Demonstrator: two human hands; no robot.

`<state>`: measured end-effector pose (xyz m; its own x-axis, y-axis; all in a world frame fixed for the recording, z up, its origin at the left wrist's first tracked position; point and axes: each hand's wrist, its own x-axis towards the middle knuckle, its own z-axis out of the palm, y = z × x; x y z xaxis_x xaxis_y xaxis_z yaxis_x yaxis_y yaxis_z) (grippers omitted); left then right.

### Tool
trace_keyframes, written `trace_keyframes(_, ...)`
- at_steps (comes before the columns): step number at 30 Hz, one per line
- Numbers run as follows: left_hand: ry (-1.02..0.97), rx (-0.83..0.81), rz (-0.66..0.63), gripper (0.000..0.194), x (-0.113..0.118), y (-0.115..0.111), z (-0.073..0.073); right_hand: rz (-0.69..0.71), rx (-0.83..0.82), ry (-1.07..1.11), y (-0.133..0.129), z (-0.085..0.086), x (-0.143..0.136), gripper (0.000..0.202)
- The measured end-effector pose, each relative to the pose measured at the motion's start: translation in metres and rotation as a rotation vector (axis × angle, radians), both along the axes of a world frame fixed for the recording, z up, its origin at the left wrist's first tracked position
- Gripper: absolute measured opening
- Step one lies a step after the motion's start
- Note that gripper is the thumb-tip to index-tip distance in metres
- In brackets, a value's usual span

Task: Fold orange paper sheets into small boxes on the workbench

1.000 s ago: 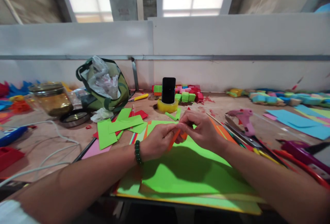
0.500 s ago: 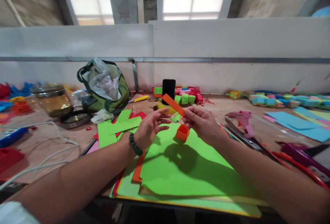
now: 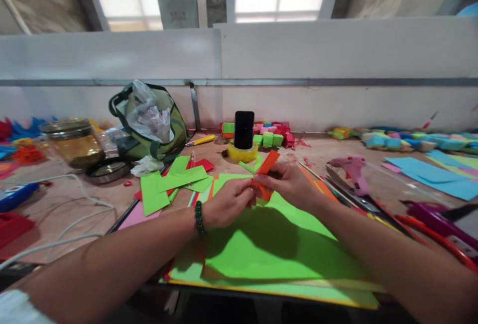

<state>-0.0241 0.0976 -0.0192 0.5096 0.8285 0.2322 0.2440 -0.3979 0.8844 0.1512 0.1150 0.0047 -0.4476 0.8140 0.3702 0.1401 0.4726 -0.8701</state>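
My right hand (image 3: 289, 183) pinches an orange paper strip (image 3: 269, 161) that slants up to the right. Close against it, my left hand (image 3: 232, 202) has its fingers closed near the lower end of the strip; what they hold is mostly hidden, with orange paper showing between the hands. Both hands are above a large green sheet (image 3: 261, 254) on a stack of coloured paper. A dark green bead bracelet is on my left wrist.
Green paper strips (image 3: 182, 179) lie left of the stack. Behind it, a phone (image 3: 244, 130) stands in a yellow tape roll (image 3: 242, 153). A pink glue gun (image 3: 353, 172) and scissors are at right; a jar (image 3: 73, 145) and bag (image 3: 157, 125) stand back left.
My left hand has moved right and closed beside my right hand. The orange strip now tilts up to the right instead of left. The small orange paper box is now largely covered by the hands.
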Motion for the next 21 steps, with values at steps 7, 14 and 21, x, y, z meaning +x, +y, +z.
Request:
trace_keyframes(7,0.109,0.121,0.045,0.025,-0.001,-0.003,0.002,0.057,0.057,0.083,0.003,-0.006,0.000,0.026)
trace_keyframes(14,0.005,0.083,0.109,0.035,-0.002,-0.002,0.003,-0.073,0.551,-0.050,-0.004,-0.005,0.004,0.012)
trace_keyframes(21,-0.152,0.114,0.125,0.043,0.002,-0.004,-0.002,-0.055,1.179,-0.313,-0.014,-0.002,0.013,0.024)
